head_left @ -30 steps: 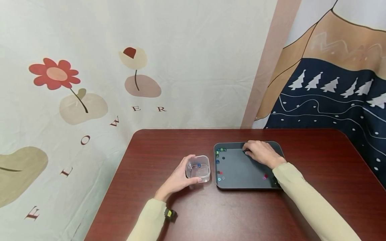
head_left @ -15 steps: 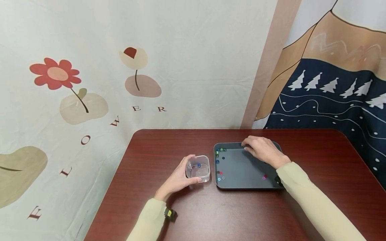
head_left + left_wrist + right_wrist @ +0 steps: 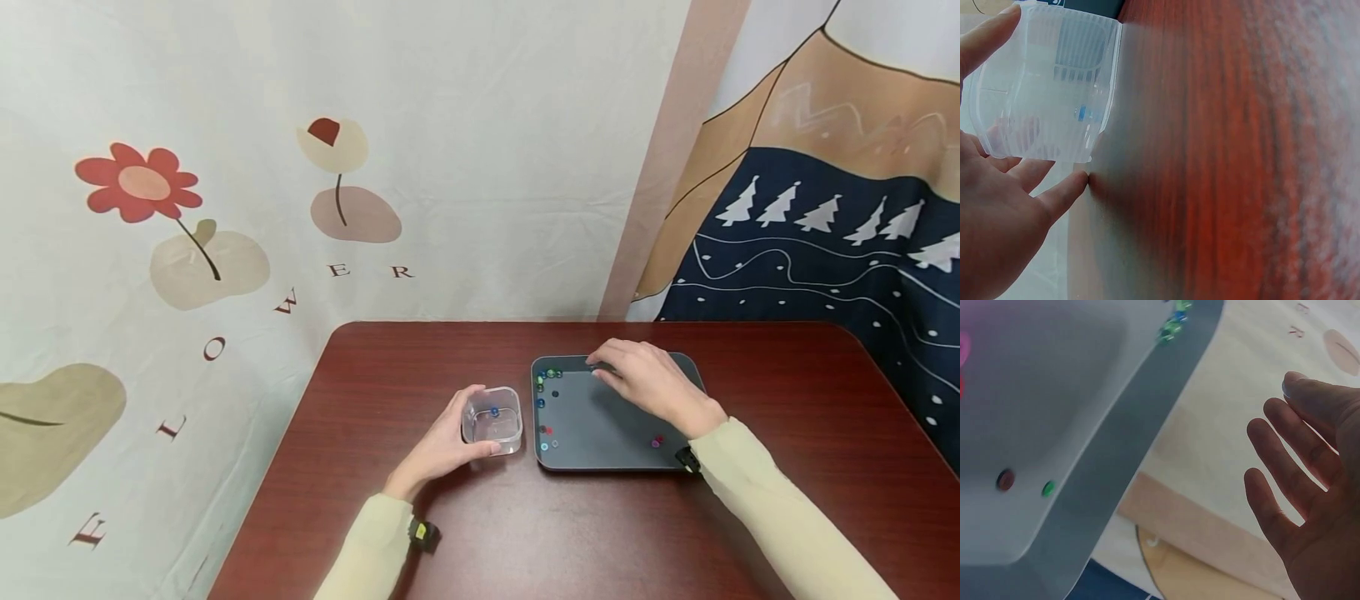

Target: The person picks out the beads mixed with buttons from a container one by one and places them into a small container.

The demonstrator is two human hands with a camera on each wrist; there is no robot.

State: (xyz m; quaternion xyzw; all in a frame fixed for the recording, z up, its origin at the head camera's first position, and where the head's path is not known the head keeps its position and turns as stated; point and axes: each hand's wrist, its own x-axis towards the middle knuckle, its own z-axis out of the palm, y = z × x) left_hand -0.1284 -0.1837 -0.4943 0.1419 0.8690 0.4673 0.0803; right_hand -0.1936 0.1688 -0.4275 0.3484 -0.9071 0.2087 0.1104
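Observation:
My left hand (image 3: 442, 442) grips a small clear plastic box (image 3: 504, 430) from its left side, thumb at the near edge and fingers round the far one. One blue marble (image 3: 494, 412) lies inside the box; the left wrist view shows it as a blue spot (image 3: 1082, 113) through the ribbed wall. Above the far side of a grey tray (image 3: 600, 429), my right hand (image 3: 648, 379) pinches a small blue marble (image 3: 1286, 390) between thumb and forefinger, mostly hidden by the fingertips. Its other fingers are spread apart in the right wrist view.
Several green and blue marbles (image 3: 551, 373) sit in the tray's far left corner. A light blue ring (image 3: 544, 447), a red piece (image 3: 549, 431) and a pink ring (image 3: 656, 443) lie nearer the front. A dark red button (image 3: 1005, 480) and a green one (image 3: 1048, 488) show too.
My right hand has lifted from the tray's far side and moved left, the small blue marble between its fingertips. The left hand and the box have stayed put.

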